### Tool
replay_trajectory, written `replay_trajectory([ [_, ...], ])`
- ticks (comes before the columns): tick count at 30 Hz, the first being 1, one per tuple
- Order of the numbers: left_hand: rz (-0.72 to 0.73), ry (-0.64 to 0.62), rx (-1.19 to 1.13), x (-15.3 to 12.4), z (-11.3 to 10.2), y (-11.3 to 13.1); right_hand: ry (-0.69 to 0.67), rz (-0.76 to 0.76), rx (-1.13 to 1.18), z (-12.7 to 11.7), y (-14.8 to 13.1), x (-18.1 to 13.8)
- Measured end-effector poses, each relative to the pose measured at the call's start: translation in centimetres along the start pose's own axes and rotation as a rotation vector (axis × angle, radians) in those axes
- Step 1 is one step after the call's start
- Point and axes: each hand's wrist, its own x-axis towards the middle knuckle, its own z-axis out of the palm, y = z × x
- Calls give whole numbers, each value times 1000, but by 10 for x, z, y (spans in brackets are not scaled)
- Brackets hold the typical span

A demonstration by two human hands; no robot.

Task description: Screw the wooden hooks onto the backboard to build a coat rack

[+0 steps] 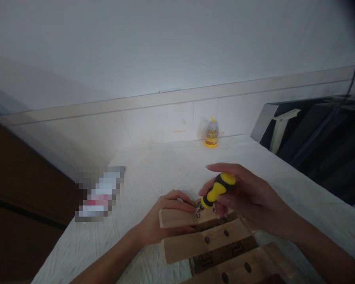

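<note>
In the head view, my right hand (251, 201) grips a yellow-and-black screwdriver (217, 190), tilted with its lower end toward a shiny screw (198, 214). That screw stands at the farthest wooden slat (176, 219); whether the tip sits in its head is too small to tell. My left hand (162, 213) is closed around this slat, with fingers along its far edge and others showing below it. Nearer to me lie a second slat (186, 244) with dark round holes and a third slat (239, 270). Dark patterned wood (213, 256) shows between and under them.
Against the white wall stands a clear-topped container with a yellow base (211, 136). A pixelated object (100, 195) lies on the left of the white-covered table (154, 165). Dark panels with a pale bracket (279, 130) stand beyond the right edge, and brown furniture (23, 197) at left.
</note>
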Motion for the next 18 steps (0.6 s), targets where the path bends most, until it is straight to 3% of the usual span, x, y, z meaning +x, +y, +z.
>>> replay_trajectory([
  [5, -6, -6, 4, 0, 0, 4, 164, -119, -379, 7, -6, 5],
  [8, -6, -4, 16, 1, 0, 5, 217, -106, -440, 11, -6, 5],
  [14, -20, 1, 20, 1, 1, 4, 200, -80, -155, 11, 1, 1],
  [18, -42, 0, 16, 0, 0, 4, 59, -90, -1, 7, 1, -1],
])
